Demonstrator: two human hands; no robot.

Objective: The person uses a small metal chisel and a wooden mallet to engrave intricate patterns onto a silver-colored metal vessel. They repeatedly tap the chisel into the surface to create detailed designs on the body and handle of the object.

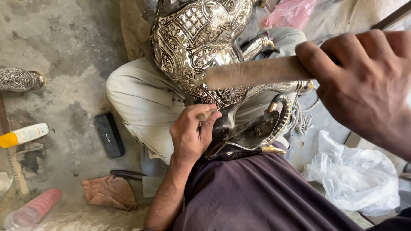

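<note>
While seated on a grey concrete floor, working on a large ornate silver metal vessel with engraved floral patterns, propped on the lap between pale trouser legs. Left hand closed tightly around a short, thin tool whose tip meets the vessel's lower engraved edge. Right hand, raised close to the camera, wrapped firmly around a brown wooden handle crossing in front of the vessel; head of that tool out of sight. Below the vessel, a curved dark polished metal piece with gold trim resting against a dark purple garment. On the floor to the left: a black rectangular block, a crumpled brown cloth, a white bottle with a yellow cap. To the right, a crumpled white plastic bag.
</note>
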